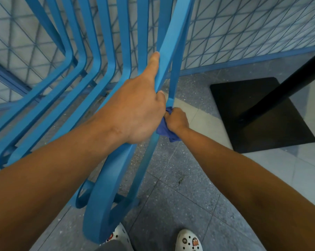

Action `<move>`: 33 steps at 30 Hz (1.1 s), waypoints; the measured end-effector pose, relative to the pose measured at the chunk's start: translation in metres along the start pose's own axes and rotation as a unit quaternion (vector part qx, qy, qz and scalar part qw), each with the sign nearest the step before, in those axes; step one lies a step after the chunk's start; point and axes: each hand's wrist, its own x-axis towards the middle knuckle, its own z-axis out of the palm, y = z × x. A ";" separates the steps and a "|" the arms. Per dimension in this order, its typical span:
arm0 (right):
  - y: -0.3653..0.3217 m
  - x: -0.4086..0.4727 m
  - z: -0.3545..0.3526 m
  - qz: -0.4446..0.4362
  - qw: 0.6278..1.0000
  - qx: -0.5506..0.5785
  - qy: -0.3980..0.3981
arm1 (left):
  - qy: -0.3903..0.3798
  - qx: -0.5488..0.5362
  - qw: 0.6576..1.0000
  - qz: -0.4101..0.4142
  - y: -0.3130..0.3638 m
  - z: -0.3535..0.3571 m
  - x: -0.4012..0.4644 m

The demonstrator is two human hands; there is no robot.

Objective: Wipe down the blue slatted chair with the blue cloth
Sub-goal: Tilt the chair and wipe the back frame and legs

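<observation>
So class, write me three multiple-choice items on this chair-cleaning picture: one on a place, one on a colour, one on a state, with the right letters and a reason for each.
1. Where is the blue cloth?
A. on the floor
B. in the right hand
C. draped over the seat

2. What colour is the square table base?
A. black
B. white
C. red

3. What is the left hand doing?
A. hanging free
B. pointing at the shoes
C. gripping the blue slatted chair

Answers: B, the fingers bunch the cloth against the chair frame; A, it lies dark on the pale floor; C, the thumb lies along the slat.
</observation>
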 end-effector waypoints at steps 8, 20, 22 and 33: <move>0.019 -0.107 0.032 -0.038 0.997 0.019 -0.061 | 0.007 0.014 1.000 0.004 -0.002 0.001 0.002; -0.008 -0.025 0.005 0.020 1.000 0.003 -0.014 | 0.021 0.034 0.999 0.017 -0.003 0.001 0.002; -0.007 -0.027 0.007 0.020 1.000 0.008 -0.016 | 0.017 0.031 0.999 0.013 -0.003 0.000 0.002; 0.007 -0.111 0.031 0.003 0.997 -0.017 -0.074 | 0.014 0.026 0.999 0.020 -0.001 -0.003 -0.003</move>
